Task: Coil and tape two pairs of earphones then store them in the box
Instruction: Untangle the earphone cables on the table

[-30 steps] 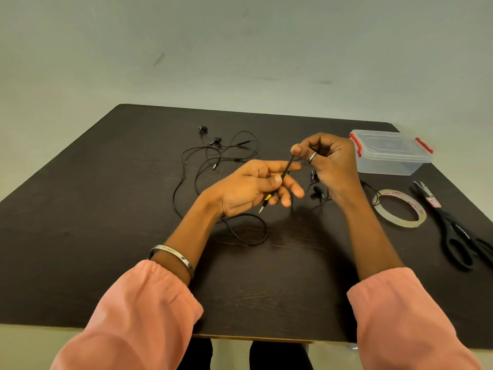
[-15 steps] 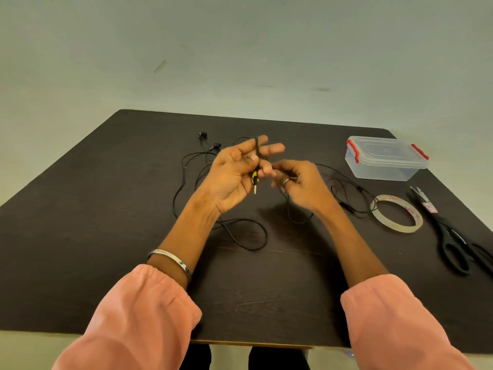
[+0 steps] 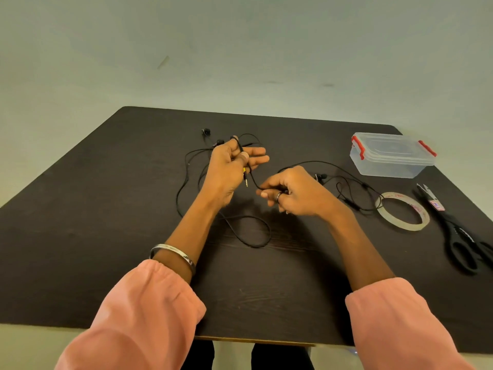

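My left hand (image 3: 229, 166) is raised over the table's middle with a black earphone cable (image 3: 241, 149) looped over its fingers; the gold jack plug (image 3: 245, 180) hangs below the thumb. My right hand (image 3: 296, 193) pinches the same cable a little to the right and lower. This cable runs on to earbuds (image 3: 321, 177) and loops lying right of my right hand. A second black pair of earphones (image 3: 186, 180) sprawls on the table behind and below my left hand. The clear lidded box (image 3: 392, 156) with red clips stands closed at the back right.
A roll of clear tape (image 3: 402, 210) lies flat right of my hands. Black scissors (image 3: 458, 236) lie near the table's right edge. The dark wooden table (image 3: 80, 236) ends at a pale wall behind and a near edge by my sleeves.
My left hand has lifted and turned, cable now wrapped over its fingers. My right hand swung from high at the right down to below my left, pulling cable along.
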`<state>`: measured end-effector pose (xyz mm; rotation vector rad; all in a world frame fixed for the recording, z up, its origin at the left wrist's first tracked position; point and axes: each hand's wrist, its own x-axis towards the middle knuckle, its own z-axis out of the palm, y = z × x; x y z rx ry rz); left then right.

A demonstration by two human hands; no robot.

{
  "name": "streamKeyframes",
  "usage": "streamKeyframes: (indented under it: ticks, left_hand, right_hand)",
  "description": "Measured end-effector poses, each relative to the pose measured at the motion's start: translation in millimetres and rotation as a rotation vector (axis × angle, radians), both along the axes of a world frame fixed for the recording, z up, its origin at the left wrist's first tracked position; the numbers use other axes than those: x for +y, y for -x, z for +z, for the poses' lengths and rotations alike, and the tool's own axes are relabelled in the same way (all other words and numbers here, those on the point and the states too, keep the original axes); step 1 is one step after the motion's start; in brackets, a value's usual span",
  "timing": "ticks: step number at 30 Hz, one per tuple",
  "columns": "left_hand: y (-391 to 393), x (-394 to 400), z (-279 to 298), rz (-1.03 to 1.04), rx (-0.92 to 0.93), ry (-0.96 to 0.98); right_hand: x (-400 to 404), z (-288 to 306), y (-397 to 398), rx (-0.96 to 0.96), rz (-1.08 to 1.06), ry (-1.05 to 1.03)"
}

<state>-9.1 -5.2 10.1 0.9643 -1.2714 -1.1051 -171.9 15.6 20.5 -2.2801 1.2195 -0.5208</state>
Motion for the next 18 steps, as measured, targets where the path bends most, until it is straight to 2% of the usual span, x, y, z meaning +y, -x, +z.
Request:
streamKeyframes:
  ticks: [5, 9, 11, 15, 18]
  left_hand:
    - [-2.7, -1.5, -1.7, 0.013, 0.000, -0.003]
    - [1.2, -4.0, -10.7, -0.126, -0.316, 0.036]
    - [5.8, -3.5, -13.9, -0.225, -0.448, 0.047]
    - [8.7, 5.8, -9.8, -0.420, -0.487, 0.041]
    - [12.6, 14.6, -8.0, -0.520, -0.510, 0.027]
  right_hand:
    - [1.4, 3.2, 0.4, 0.065, 0.038, 0.025]
    - [3.9, 6.9, 2.2, 0.014, 0.011, 0.033]
    - [3.8, 10.4, 5.9, -0.128, -0.091, 0.007]
    - [1.9, 20.5, 22.6, -0.546, -0.349, -0.061]
    - [-2.0, 24.6, 35.4, -0.805, -0.448, -0.039]
